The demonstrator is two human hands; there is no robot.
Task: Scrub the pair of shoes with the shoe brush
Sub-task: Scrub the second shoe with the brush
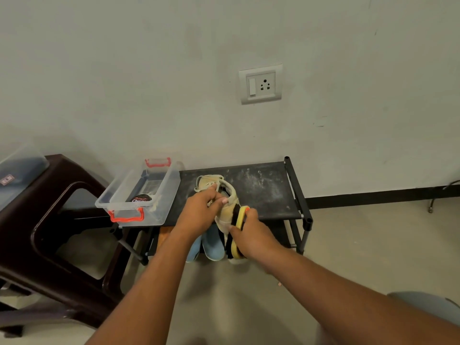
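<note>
so the shoe [230, 196] is a dusty beige, and the brush [238, 216] is yellow with black bristles and an orange tip. rack top [263, 190] is black with white speckles all over, clear box [159, 215] has red-orange handles, stool [49, 175] is dark brown, the shoes underneath [214, 247] are light blue, wall [149, 70] is pale greenish grey

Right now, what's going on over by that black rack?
A person is scrubbing a beige shoe. Their left hand grips it over the top of a dusty black rack, while the right hand holds a yellow brush with its black bristles against the shoe's side. A clear box with red handles sits at the rack's left end, with a polish tin inside. Light blue shoes sit on the shelf below.
</note>
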